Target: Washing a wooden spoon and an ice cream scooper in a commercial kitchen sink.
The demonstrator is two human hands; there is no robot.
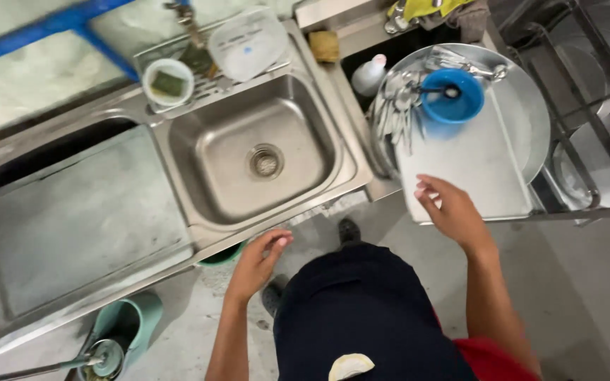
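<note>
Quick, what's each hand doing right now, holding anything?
Left hand: open, empty, by the sink front edge.
Right hand: open, empty, over the white board.

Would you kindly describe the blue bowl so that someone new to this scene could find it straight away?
Start at the steel sink basin and look right to the large round metal tray beyond the right hand. The blue bowl sits near the tray's top, beside the pile of cutlery. It is the only blue item among grey metal.

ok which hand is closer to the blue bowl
The right hand. It hovers over the near edge of the white board, just below the blue bowl. The left hand is far off to the left, at the sink's front rim.
</note>
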